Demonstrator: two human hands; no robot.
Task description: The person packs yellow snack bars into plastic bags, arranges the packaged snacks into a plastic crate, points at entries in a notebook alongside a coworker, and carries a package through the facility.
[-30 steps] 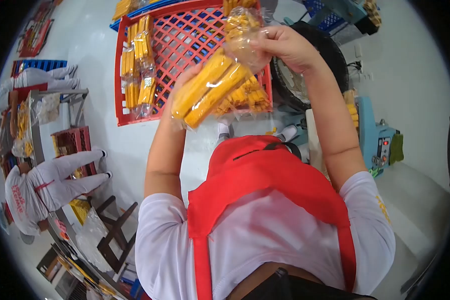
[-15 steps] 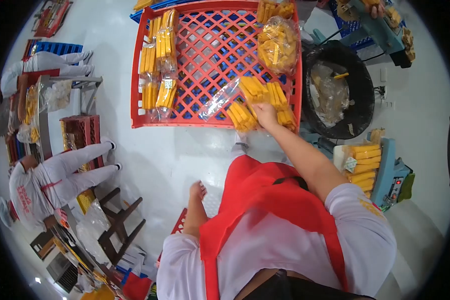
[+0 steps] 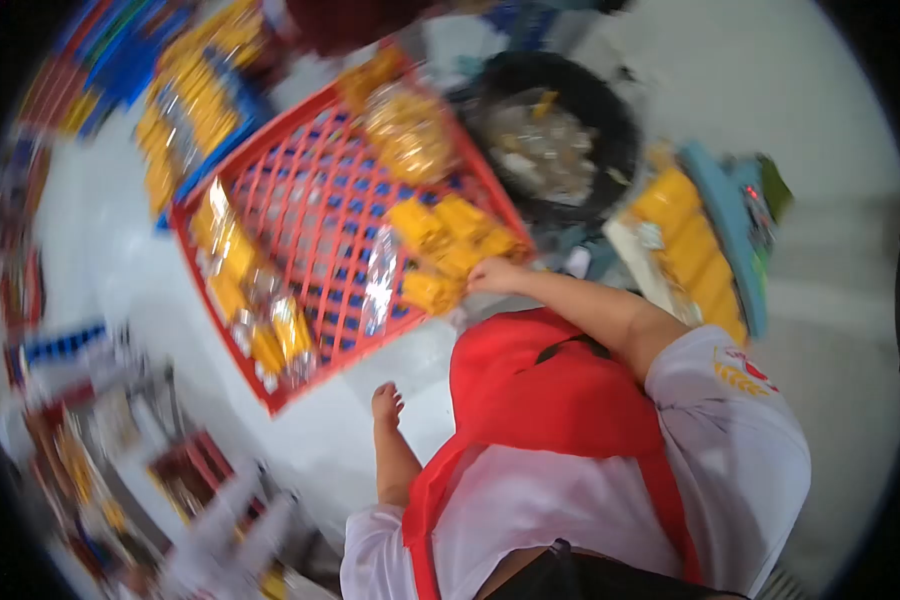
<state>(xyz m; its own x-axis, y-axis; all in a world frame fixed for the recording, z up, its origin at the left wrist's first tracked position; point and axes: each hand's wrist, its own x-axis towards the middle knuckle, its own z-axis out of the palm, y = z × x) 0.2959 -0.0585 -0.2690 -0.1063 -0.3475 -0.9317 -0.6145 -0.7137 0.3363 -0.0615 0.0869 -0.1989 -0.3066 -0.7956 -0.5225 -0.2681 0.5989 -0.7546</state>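
Note:
My right hand (image 3: pixel 496 277) is at the near right corner of a red plastic crate (image 3: pixel 322 372), against a cluster of clear bags of yellow strips (image 3: pixel 432 290). Its fingers look curled in, but blur hides what is between them. To the left of that cluster, the clear, flat end of a bag (image 3: pixel 379 280) lies across the crate's lattice. My left hand (image 3: pixel 388 402) hangs beside the apron, holding nothing, its fingers loosely apart. More bags of yellow strips (image 3: pixel 290 328) line the crate's left side. A big bag of yellow pieces (image 3: pixel 407 130) sits at its far right.
A black bin (image 3: pixel 610 110) with clear plastic scraps stands right of the crate. Closer on that side, yellow packs (image 3: pixel 685 245) rest by a blue-green machine (image 3: pixel 727 225). A blue crate (image 3: pixel 245 105) of yellow packs is at the far left. People in white are blurred lower left.
The view has turned, so the crate now appears tilted and further left. My right hand has drawn back to the crate's near corner. My left hand still hangs free.

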